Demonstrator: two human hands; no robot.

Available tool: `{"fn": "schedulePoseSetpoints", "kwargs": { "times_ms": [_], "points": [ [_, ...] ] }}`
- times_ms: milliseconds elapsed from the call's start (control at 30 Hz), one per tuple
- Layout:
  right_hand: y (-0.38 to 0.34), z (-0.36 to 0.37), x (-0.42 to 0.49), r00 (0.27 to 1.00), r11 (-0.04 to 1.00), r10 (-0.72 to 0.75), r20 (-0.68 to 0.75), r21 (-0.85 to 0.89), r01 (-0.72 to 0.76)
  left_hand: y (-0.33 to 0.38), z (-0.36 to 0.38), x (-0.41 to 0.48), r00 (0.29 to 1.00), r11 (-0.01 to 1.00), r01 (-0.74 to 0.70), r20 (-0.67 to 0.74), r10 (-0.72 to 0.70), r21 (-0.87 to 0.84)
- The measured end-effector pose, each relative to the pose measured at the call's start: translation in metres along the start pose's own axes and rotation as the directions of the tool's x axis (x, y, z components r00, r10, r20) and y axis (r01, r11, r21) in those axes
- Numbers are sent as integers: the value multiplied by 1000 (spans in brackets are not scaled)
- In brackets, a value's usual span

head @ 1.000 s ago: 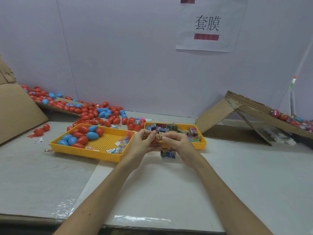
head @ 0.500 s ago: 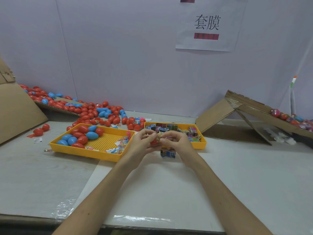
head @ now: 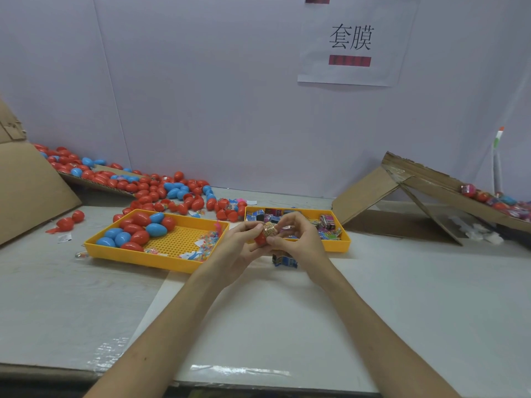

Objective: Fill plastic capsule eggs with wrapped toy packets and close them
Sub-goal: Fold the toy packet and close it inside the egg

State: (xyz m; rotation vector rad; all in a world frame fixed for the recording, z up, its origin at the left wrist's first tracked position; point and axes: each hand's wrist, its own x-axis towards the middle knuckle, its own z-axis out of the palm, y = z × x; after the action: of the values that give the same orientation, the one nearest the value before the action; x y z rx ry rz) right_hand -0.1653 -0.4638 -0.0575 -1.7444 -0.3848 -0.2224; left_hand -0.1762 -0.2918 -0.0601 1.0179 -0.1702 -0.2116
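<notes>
My left hand (head: 238, 247) grips a red egg half (head: 261, 238) in front of me, above the table. My right hand (head: 298, 239) pinches a gold wrapped toy packet (head: 270, 228) that sits in the mouth of that half. A blue wrapped packet (head: 284, 260) lies on the table just below my hands. A yellow tray (head: 333, 245) behind my right hand holds several wrapped packets. Another yellow tray (head: 138, 255) on the left holds red and blue eggs (head: 138, 229) and small loose packets.
A heap of red and blue eggs (head: 161, 191) spreads along the back left wall. Cardboard sheets (head: 31, 185) lean at the far left. A cardboard ramp (head: 416, 182) at the right carries finished wrapped eggs (head: 494, 199). A paper sign (head: 350, 41) hangs on the wall.
Both hands stay together at the same spot. The gold packet has turned and sits further into the red egg half, with my right fingers shifted around it.
</notes>
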Motion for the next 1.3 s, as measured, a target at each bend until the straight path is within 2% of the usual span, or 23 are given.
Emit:
{"fn": "schedulePoseSetpoints", "kwargs": {
  "times_ms": [133,300,433,667,867,1033,1300],
  "points": [
    [0,5,0,990,988,-116,-76,-107,108,2,2,-2,1000,1000,3,13,-3,-14],
    [0,12,-3,953,947,-278,-124,-202,250,4,3,-3,999,999,7,50,-5,-32],
    [1,15,-5,924,913,-360,-129,-253,320,6,4,-6,1000,998,-6,28,8,-67],
    [1,21,-7,888,863,-438,-142,-342,371,7,3,-5,1000,996,14,3,-14,-90],
    [3,26,-10,876,859,-444,-189,-369,355,4,0,-2,999,994,30,22,-28,-102],
    [6,27,-9,868,861,-440,-229,-384,335,5,2,-3,996,978,64,70,-51,-197],
    [8,26,-8,851,864,-452,-266,-368,344,6,5,-6,984,975,124,146,-98,-184]
  ]
}}
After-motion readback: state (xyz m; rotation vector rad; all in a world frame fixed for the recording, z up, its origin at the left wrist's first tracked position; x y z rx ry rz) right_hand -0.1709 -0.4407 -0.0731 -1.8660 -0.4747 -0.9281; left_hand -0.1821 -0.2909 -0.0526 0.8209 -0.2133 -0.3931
